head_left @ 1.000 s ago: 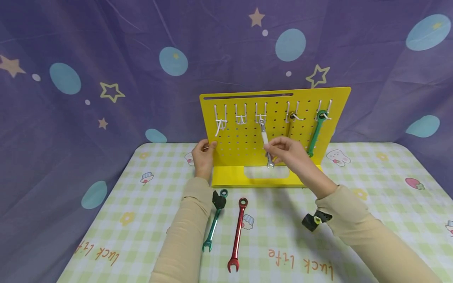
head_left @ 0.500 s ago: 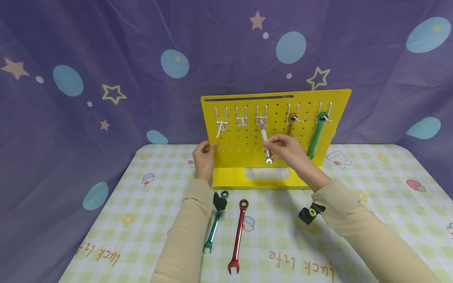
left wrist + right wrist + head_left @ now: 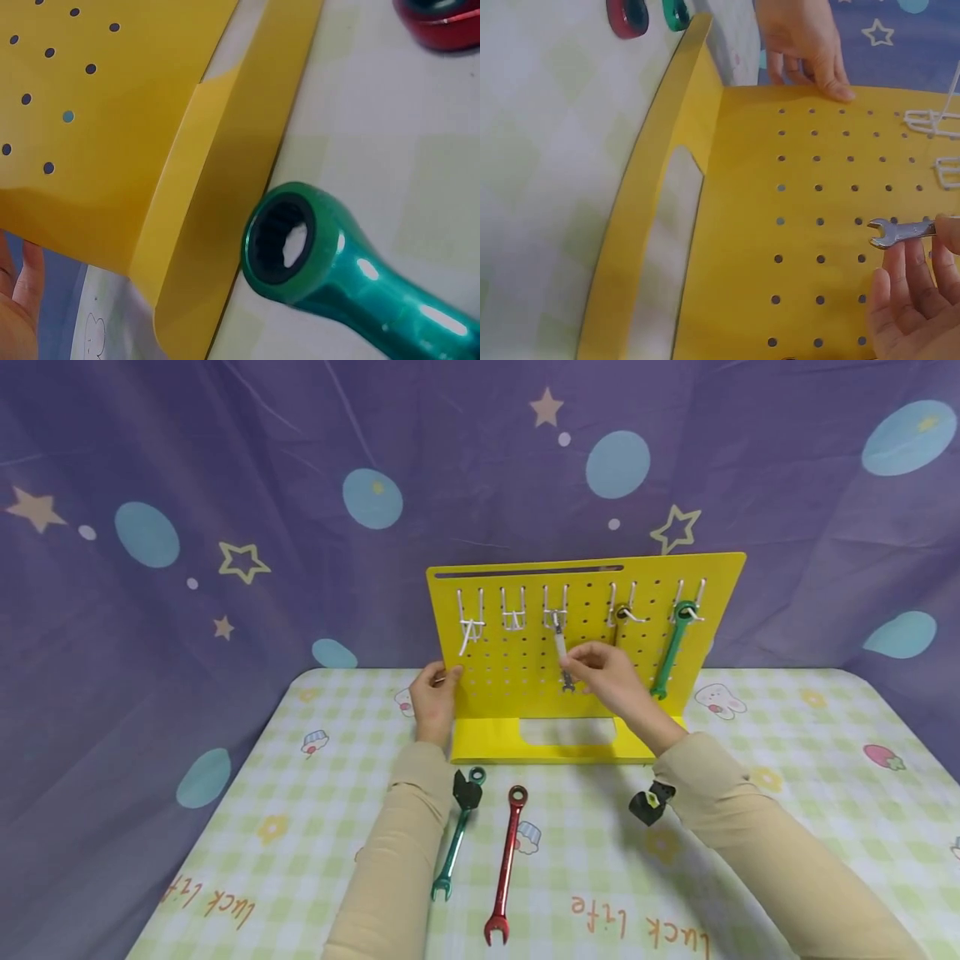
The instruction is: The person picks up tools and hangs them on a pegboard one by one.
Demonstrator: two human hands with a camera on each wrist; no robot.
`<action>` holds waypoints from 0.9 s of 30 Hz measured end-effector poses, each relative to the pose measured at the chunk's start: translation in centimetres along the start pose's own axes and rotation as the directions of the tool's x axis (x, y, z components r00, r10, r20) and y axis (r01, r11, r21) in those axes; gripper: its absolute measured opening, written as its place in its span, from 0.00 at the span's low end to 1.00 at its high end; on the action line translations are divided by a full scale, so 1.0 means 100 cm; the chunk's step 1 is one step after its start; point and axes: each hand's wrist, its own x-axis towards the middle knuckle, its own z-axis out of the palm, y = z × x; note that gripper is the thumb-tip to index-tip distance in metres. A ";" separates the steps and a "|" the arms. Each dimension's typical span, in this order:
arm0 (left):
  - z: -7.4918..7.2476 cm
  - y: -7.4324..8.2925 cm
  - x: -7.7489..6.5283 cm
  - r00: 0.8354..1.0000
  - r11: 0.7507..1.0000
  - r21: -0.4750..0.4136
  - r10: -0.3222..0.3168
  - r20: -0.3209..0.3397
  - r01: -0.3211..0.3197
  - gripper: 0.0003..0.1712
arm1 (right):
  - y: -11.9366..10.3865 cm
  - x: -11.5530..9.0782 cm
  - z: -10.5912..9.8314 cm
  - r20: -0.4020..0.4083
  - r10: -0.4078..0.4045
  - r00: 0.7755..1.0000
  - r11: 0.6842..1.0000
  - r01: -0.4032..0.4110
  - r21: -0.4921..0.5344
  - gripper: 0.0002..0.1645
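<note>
My right hand (image 3: 611, 677) pinches a silver combination wrench (image 3: 561, 647) with a pale band round its shank. The wrench's ring end is at the third white hook (image 3: 555, 610) from the left; whether the ring is over the prong is too small to tell. In the right wrist view the open end of the wrench (image 3: 900, 232) points away from my fingers, close to the board. My left hand (image 3: 433, 697) grips the left edge of the yellow pegboard (image 3: 510, 693), thumb in front and fingers behind. A green wrench (image 3: 672, 647) and a gold-brown wrench (image 3: 619, 625) hang on the right hooks.
On the checked tablecloth (image 3: 360, 727) lie a teal-green wrench (image 3: 453, 852), partly behind the left wrist camera, and a red wrench (image 3: 506, 864). Two hooks at the board's left, the outer hook (image 3: 470, 622) and the inner hook (image 3: 513, 614), bear no wrench. A purple curtain hangs behind.
My right hand has moved slightly, and the silver wrench's lower end has swung up and closer to the board, its ring end staying by the third hook. My left hand keeps its grip.
</note>
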 end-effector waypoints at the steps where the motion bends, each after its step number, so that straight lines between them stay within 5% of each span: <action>1: 0.000 0.000 0.000 1.000 1.000 0.001 0.000 0.000 0.000 0.13 | 0.001 0.000 0.000 -0.004 -0.007 1.000 1.000 0.007 -0.007 0.20; 14: -0.001 -0.003 0.001 1.000 1.000 -0.005 0.026 0.007 -0.025 0.13 | 0.037 -0.008 -0.010 -0.002 0.033 0.999 0.999 -0.033 -0.006 0.25; 27: -0.002 -0.004 0.001 0.999 0.999 0.001 0.048 0.012 -0.048 0.13 | 0.085 -0.038 -0.074 -0.077 -0.014 0.997 0.988 0.002 -0.152 0.29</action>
